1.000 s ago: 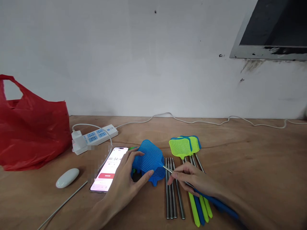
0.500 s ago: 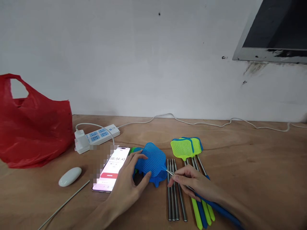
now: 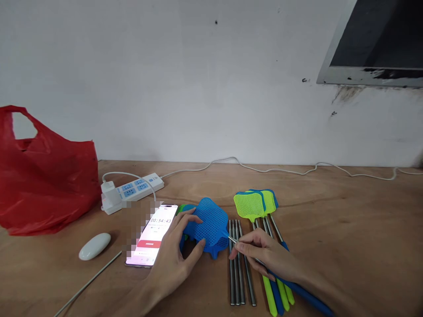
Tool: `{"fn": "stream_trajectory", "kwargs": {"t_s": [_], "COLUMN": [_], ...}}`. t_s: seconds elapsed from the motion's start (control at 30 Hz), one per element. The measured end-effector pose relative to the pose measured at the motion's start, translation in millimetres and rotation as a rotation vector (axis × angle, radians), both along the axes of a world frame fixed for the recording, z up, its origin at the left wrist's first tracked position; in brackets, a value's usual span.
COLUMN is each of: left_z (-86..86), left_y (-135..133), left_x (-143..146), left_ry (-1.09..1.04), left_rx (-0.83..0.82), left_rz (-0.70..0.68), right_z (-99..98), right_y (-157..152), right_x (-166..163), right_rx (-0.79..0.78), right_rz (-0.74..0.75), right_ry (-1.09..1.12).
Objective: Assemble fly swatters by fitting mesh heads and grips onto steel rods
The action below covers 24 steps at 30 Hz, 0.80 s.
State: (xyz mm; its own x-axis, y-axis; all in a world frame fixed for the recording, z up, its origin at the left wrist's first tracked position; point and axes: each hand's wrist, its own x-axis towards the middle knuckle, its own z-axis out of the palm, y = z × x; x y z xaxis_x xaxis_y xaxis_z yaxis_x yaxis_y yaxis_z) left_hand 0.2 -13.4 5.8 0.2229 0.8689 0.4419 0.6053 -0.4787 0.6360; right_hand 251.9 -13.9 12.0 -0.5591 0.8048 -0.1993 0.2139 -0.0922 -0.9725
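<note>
A blue fly swatter head (image 3: 211,220) with a mesh face lies between the thumb and fingers of my left hand (image 3: 178,242), which grips its left side. My right hand (image 3: 261,251) pinches a thin metal rod (image 3: 233,239), whose tip meets the neck of that head. A blue handle (image 3: 307,296) runs back from this rod under my right wrist. More blue and green swatter heads (image 3: 183,208) lie beneath, partly hidden by my left hand. Several loose metal rods (image 3: 237,281) lie side by side just left of my right hand.
Several yellow-green and blue fly swatters (image 3: 249,205) lie on the right, partly under my right hand. A lit phone (image 3: 153,237), a white oval object (image 3: 94,246), a power strip (image 3: 142,187) and a red plastic bag (image 3: 49,185) are on the left. A white cable (image 3: 280,170) runs along the wall.
The camera view has shifted slightly. Both hands keep nearly the same place on the blue swatter head and the rod.
</note>
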Motion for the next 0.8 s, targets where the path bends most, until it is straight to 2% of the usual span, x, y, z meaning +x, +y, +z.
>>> {"fn": "stream_trajectory", "kwargs": {"t_s": [0.8], "left_z": [-2.0], "left_y": [0.2], "left_x": [-2.8], "left_ry": [-0.041], "left_rx": [-0.031], "left_rz": [-0.054], "right_z": [-1.3], "right_y": [-2.1], "right_x": [-2.0], "right_rx": [-0.007], "right_rz": [-0.034], "right_ry": [0.011]}}
